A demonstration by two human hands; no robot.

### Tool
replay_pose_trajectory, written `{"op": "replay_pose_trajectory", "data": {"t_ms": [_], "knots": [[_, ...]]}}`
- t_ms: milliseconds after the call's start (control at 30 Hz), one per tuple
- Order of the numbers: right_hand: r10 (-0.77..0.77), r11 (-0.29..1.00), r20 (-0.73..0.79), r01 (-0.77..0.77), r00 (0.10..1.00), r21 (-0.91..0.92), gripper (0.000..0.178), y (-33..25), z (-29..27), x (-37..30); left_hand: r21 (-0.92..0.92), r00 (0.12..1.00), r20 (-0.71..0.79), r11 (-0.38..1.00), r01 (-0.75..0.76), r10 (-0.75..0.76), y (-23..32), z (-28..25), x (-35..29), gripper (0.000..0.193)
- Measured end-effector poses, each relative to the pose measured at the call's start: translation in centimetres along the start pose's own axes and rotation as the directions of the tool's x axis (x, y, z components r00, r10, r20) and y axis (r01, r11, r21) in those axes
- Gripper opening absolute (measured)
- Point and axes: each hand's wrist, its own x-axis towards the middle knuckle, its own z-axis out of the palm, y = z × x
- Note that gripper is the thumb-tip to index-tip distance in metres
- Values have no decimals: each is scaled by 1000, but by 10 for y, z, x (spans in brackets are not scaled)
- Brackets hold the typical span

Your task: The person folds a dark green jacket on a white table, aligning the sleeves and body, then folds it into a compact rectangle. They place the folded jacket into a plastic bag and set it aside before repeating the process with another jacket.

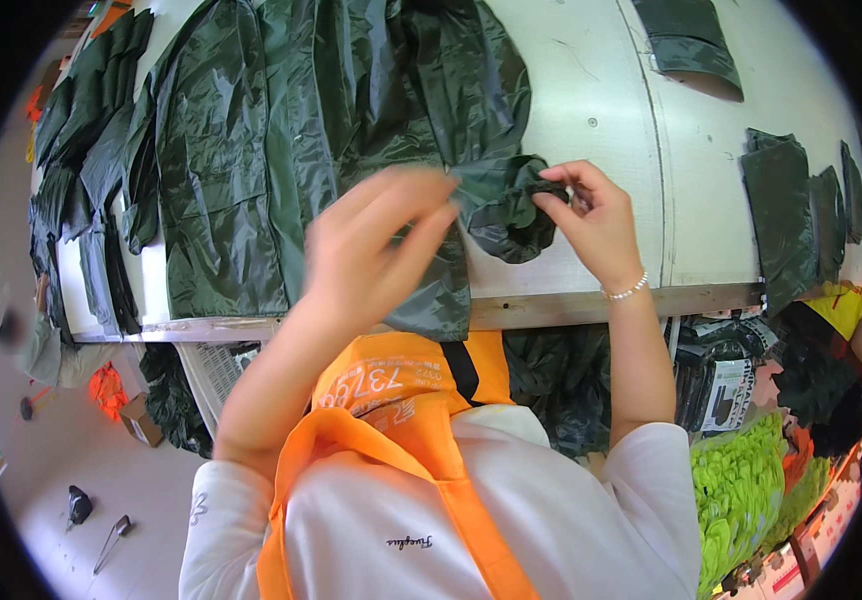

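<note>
A shiny dark green rain jacket (216, 190) lies spread over the pale work table. Its bunched sleeve end (511, 225) is lifted near the table's front edge. My right hand (596, 215), with a beaded bracelet at the wrist, pinches the gathered edge of that sleeve between thumb and fingertips. My left hand (376, 240) is smeared by motion, its fingertips close to the near side of the sleeve. Whether those fingers grip the cloth cannot be made out.
Stacked dark green pieces (101, 110) hang over the table's left end. More cut pieces (781, 205) lie at the right, and a green panel (691, 45) at the far right. Below the edge are a black package (726, 370) and lime-green bundles (741, 490). A partly seen person (56, 345) is at the left.
</note>
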Motion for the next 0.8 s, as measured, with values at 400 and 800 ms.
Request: {"op": "replay_pose_trajectory", "data": {"t_ms": [400,800], "knots": [[143,808,228,-246,963,535,63,0,12,-25,439,486,512,702,561,-708,-10,-90,-145,55],[-77,976,132,48,988,214,49,21,-11,-12,-696,776,451,371,615,-441,-55,39,-41,61]]}}
